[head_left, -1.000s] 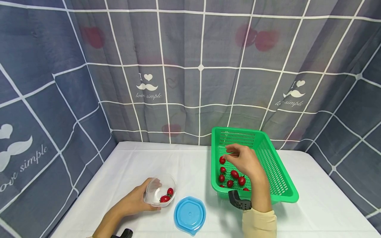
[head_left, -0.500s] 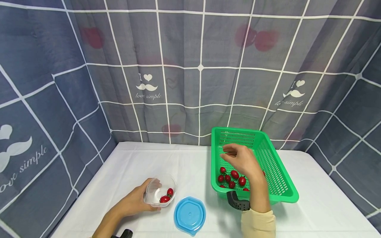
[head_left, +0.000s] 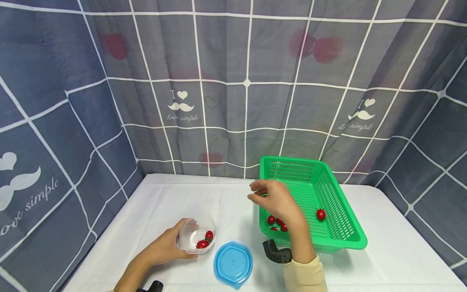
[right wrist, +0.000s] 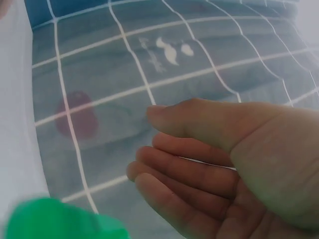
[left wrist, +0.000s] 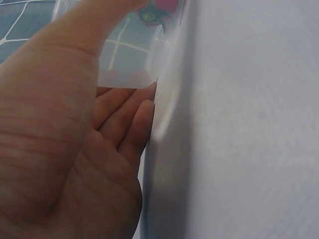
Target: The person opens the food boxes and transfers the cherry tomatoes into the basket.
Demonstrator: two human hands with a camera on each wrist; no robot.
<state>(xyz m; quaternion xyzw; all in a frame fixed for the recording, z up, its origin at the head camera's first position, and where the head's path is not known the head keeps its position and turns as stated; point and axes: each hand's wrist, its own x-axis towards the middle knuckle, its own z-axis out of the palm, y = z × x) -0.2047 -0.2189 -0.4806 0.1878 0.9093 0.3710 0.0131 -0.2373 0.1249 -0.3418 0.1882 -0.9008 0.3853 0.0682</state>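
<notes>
A clear plastic tub [head_left: 187, 237] with two cherry tomatoes [head_left: 202, 244] in it tilts on the white table, gripped at its left side by my left hand [head_left: 170, 245]. In the left wrist view, the thumb lies over the tub's wall and the fingers reach beneath. My right hand [head_left: 275, 198] hovers over the left rim of a green basket [head_left: 343, 211]. Its fingers are loosely bent, and the right wrist view shows nothing between them. Several cherry tomatoes [head_left: 271, 220] lie at the basket's near left, partly hidden by the right forearm; another tomato [head_left: 320, 214] lies farther right.
A blue lid [head_left: 233, 264] lies flat between the tub and the basket. The white-covered table [head_left: 160, 198] is bounded behind and at both sides by a grey checked curtain [head_left: 226, 101].
A tomato beneath the right hand's fingertips dropped among the others in the basket. Since then, my right hand has moved left to the basket's rim. The left hand and tub have stayed put.
</notes>
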